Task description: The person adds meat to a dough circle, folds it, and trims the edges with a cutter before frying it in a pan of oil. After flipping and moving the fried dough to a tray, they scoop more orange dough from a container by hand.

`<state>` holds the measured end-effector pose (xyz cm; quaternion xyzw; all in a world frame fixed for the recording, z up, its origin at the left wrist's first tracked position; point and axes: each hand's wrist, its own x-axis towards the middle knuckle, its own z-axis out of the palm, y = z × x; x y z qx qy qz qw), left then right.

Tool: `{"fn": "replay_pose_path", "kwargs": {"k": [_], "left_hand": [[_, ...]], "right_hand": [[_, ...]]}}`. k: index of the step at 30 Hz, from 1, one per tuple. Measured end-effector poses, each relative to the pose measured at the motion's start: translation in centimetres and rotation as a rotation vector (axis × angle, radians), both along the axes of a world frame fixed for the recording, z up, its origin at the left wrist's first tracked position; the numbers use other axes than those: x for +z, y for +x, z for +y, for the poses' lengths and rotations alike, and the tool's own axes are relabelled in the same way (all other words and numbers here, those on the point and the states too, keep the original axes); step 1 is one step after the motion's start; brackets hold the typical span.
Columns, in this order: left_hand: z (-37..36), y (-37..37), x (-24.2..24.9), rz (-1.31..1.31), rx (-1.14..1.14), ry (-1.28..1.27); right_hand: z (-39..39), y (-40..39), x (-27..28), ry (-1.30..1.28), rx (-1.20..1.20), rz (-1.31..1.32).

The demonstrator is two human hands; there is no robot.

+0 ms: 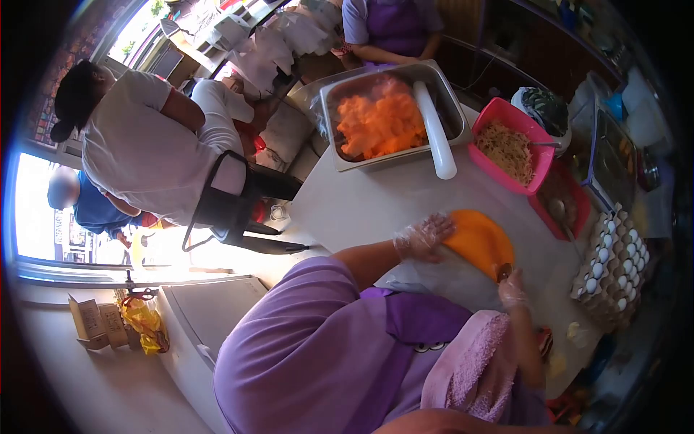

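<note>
**Bright kitchen seen from above**

Strong daylight is admitted through a window [43, 217] at the left. A white counter [376, 199] is set in the middle, a black chair [231, 210] beside it, and dark cabinets [528, 50] behind.

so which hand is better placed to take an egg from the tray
Probably the right hand: it sits nearest the egg tray, while the left hand rests on the orange sheet, farther off.

A steel pan [448, 108] of orange pieces, a pink tub [499, 116] of noodles beside it, an egg tray [614, 264] near the table's right edge
</note>
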<state>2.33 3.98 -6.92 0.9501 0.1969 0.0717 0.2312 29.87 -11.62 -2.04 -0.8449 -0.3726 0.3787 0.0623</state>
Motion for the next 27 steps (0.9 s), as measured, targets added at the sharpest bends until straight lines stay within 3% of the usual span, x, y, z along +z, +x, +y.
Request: {"fn": "replay_pose_path", "kwargs": {"k": [7, 16, 18, 19, 20, 21, 22, 23, 24, 27], "left_hand": [[-0.2, 0.3, 0.8, 0.026, 0.002, -0.036], [-0.2, 0.5, 1.6, 0.114, 0.004, -0.017], [0.1, 0.3, 1.8, 0.044, -0.008, -0.063], [-0.1, 0.1, -1.3, -0.255, -0.043, -0.03], [0.2, -0.3, -2.4, -0.205, -0.079, -0.003], [0.8, -0.4, -4.1, -0.378, -0.162, 0.017], [0.7, -0.2, -1.4, -0.233, -0.1, -0.032], [0.5, -0.1, -1.2, -0.191, -0.084, 0.021], [0.1, 0.2, -0.5, -0.102, -0.023, 0.159], [-0.1, 0.6, 1.0, 0.103, 0.015, 0.032]], "right_hand": [[1.2, -1.6, 4.5, -0.073, -0.005, -0.045], [0.9, -1.1, 3.2, 0.004, -0.031, 0.017], [0.3, -1.0, -0.5, 0.465, -0.162, 0.404], [-2.9, 0.3, -4.0, 0.389, -0.04, 0.224], [-2.5, 2.2, -7.1, 0.326, 0.135, 0.083], [-1.9, 1.9, -7.6, 0.365, 0.09, 0.139], [-1.1, 1.6, -7.3, 0.378, 0.052, 0.175], [0.7, -1.0, 2.3, 0.153, 0.033, -0.043], [0.6, -1.1, 1.9, 0.058, 0.027, -0.074], [1.1, -0.8, 2.7, -0.084, 0.004, -0.063]]}}
